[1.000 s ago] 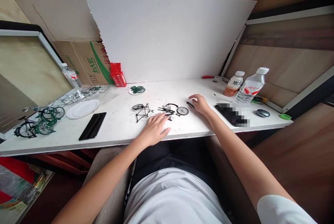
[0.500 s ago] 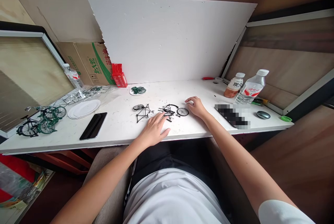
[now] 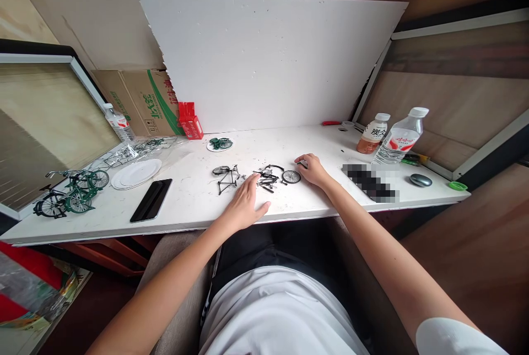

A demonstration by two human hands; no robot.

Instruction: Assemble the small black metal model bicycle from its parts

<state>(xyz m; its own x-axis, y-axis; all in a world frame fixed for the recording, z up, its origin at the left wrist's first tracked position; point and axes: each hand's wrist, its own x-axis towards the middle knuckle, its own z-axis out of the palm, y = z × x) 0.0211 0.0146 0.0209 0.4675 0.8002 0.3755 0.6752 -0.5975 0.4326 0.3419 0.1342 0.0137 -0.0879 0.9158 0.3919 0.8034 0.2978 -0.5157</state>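
Note:
My left hand [image 3: 245, 205] lies on the white table with fingers stretched forward and thumb out to the side. Its fingertips are beside a pile of small black model bicycle parts [image 3: 269, 178], and nothing shows in its grasp. Left of it lies a black model bicycle frame [image 3: 226, 181] with a small wheel [image 3: 221, 170] behind. My right hand [image 3: 313, 170] rests with bent, parted fingers just right of a loose spoked wheel [image 3: 291, 177]. A small dark spot shows under its fingertips; whether it touches a part I cannot tell. A curved black fender [image 3: 274, 166] lies behind the pile.
Assembled model bicycles [image 3: 78, 192], a phone [image 3: 151, 200] and white discs [image 3: 136, 173] are on the left. Behind are green parts on a small plate [image 3: 220, 145] and a red box [image 3: 190, 122]. Two bottles [image 3: 400, 137], a pixelated object [image 3: 370, 183] and a mouse [image 3: 420, 179] are at right.
The view has shifted slightly. My left hand's fingers have drawn a little closer together and back from the parts pile. My right hand stays nearly in place by the wheel.

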